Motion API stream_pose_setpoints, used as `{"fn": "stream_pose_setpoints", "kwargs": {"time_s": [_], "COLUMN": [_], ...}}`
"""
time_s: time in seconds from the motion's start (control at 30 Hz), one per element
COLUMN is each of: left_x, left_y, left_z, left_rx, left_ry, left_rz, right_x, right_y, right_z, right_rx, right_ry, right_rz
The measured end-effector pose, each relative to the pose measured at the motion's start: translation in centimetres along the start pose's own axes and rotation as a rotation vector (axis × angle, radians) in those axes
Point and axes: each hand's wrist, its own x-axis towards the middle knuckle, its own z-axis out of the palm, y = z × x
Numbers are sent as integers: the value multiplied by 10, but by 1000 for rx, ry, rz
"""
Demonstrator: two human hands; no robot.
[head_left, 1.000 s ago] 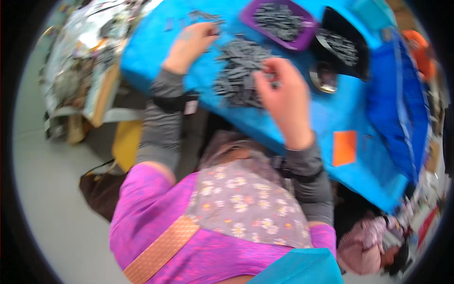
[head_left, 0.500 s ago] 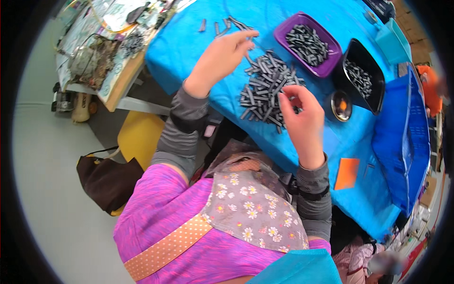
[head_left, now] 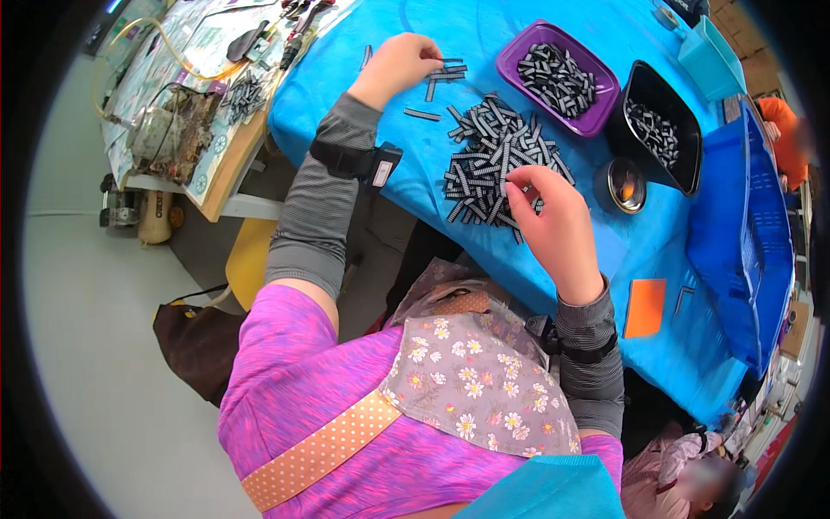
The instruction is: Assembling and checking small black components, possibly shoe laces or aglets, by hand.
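Observation:
A pile of short, black-and-white ridged strips lies loose on the blue-covered table. At its left a few single strips rest apart. My left hand is beside these, its fingers closed in a pinch; one strip's end meets the fingertips, but whether it is gripped is unclear. Over the near right side of the pile, my right hand curls with thumb and forefinger pinched together. What that pinch holds, if anything, is too small to make out.
A purple tray and a black bin hold similar strips. Near them are a round metal bowl, an orange card, a hex key and a blue crate. A cluttered side table stands left.
My left hand has moved up and left, and separate strips now show below and beside it. My right hand stays over the pile with little shift. The view has tilted slightly.

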Motion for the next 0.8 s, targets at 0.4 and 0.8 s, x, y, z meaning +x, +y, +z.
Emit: {"fn": "stream_pose_setpoints", "kwargs": {"time_s": [0.4,0.8], "left_x": [-70,-93], "left_y": [94,108], "left_z": [5,32], "left_rx": [-763,-833], "left_ry": [-176,-115], "left_rz": [83,-117], "right_x": [20,17], "right_y": [-15,4], "right_z": [10,-3], "right_rx": [306,114], "right_ry": [223,457], "right_rz": [48,-36]}}
